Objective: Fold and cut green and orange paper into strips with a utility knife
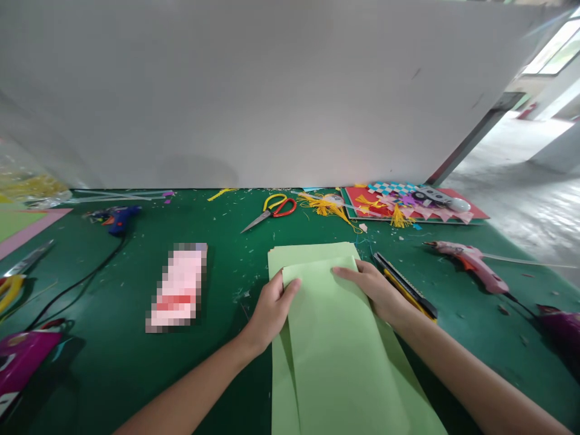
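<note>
Light green paper lies in the lower middle of the frame on the dark green surface. It has more than one layer: a narrower upper sheet rests on a wider one, a little turned against it. Its long axis runs from the bottom edge of the frame up toward the white wall, so the far short edge is the part that lies at the hands. The left hand is at the far left corner of the upper sheet; its grip is closed on that corner, thumb on top and the other fingers curled at the side edge, though I cannot see if they go under the sheet. The right hand is at the far right corner with a released grip: the fingers are stretched flat on the paper and hold nothing. Both hands touch the paper at about the same height in the frame, so neither is clearly nearer. Just beside the right hand, toward the right of the frame, lies a yellow and black utility knife. Farther up are scissors with yellow and red handles, a blue glue gun at the left, a pink glue gun at the right, and a colourful craft piece near the wall.
</note>
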A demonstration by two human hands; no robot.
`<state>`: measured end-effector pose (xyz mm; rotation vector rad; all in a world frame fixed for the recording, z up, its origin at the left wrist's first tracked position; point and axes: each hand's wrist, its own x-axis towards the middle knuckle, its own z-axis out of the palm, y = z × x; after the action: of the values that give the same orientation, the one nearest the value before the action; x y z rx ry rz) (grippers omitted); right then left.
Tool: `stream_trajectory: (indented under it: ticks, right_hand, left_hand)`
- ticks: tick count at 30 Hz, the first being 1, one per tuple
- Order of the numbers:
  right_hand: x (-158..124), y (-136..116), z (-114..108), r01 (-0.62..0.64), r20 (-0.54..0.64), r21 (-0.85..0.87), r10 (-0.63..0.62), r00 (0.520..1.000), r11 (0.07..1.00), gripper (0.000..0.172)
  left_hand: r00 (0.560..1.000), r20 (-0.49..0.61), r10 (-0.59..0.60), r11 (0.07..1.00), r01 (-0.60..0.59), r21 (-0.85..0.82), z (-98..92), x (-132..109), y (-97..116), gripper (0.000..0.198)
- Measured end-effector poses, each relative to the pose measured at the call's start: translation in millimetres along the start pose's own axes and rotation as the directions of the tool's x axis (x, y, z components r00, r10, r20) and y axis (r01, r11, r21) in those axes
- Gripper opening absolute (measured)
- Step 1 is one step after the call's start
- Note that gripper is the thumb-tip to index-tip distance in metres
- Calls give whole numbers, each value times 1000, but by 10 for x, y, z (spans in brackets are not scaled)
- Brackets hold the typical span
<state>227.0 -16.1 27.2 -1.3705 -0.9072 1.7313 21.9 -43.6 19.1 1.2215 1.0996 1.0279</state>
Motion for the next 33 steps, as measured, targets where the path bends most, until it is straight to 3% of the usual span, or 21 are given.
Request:
stream_trajectory:
  ticks: [11,33]
  right_hand:
    - [-6,-3,-2,6,1,-12,-6,1000,1000,39]
    - [-5,-4,-16,8,15,-22,-8,1000,1000,32]
  left_hand:
    - [999,42,-16,996,19,-86,19,-8,-5,35]
    - [998,51,-25,995,29,-95,24,-9,5,35]
